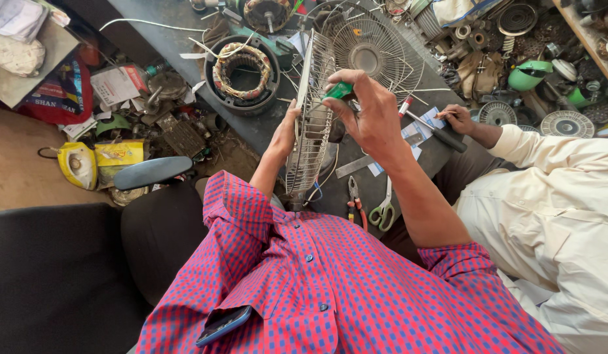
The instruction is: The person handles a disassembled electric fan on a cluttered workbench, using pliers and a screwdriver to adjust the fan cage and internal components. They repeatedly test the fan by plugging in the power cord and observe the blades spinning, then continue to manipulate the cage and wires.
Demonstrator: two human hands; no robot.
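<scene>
Phone [223,324] in shirt pocket, closest. Left hand [285,134] props wire fan guard [310,124] on edge, long side pointing away from me. Right hand [373,118] closed tight round green screwdriver [339,91], just right of guard, tip touching wires. Yellow packet [119,154] on floor, far left.

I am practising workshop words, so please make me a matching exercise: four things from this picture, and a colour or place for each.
Things:
1. screwdriver handle
2. scissors
3. wire fan guard
4. motor stator

Descriptions:
A. on the bench, copper windings inside
B. green, in the right hand
C. green handles, lying on the bench
D. on edge, steadied by the left hand

Pairs: 1-B, 2-C, 3-D, 4-A
</scene>
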